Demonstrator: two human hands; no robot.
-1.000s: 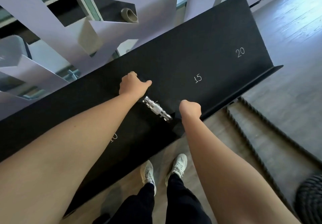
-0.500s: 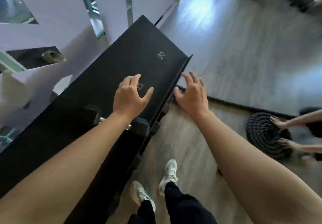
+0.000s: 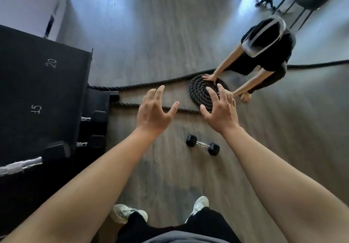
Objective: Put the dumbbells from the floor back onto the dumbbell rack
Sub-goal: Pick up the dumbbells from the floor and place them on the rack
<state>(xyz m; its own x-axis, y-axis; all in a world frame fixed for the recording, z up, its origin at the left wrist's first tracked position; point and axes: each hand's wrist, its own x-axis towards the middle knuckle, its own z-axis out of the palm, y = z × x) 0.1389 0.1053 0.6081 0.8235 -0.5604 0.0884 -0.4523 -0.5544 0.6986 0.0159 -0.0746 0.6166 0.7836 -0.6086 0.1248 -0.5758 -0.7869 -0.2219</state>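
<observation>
Reaching out over the grey wood-grain floor [image 3: 151,34], the left hand [image 3: 153,113] and the right hand [image 3: 221,110] both hang empty with fingers spread wide, gripping nothing. A small black hex-headed dumbbell with a chrome handle [image 3: 203,144] lies on the floor below and between the two hands, well apart from the black dumbbell rack [image 3: 37,91] at the left, whose shelf bears the chalked numbers 15 and 20. Another dumbbell with a chrome bar [image 3: 20,165] rests on the rack's near end. Beyond the hands, a second person in black [image 3: 264,57] presses both palms on a coiled black rope [image 3: 200,89]
</observation>
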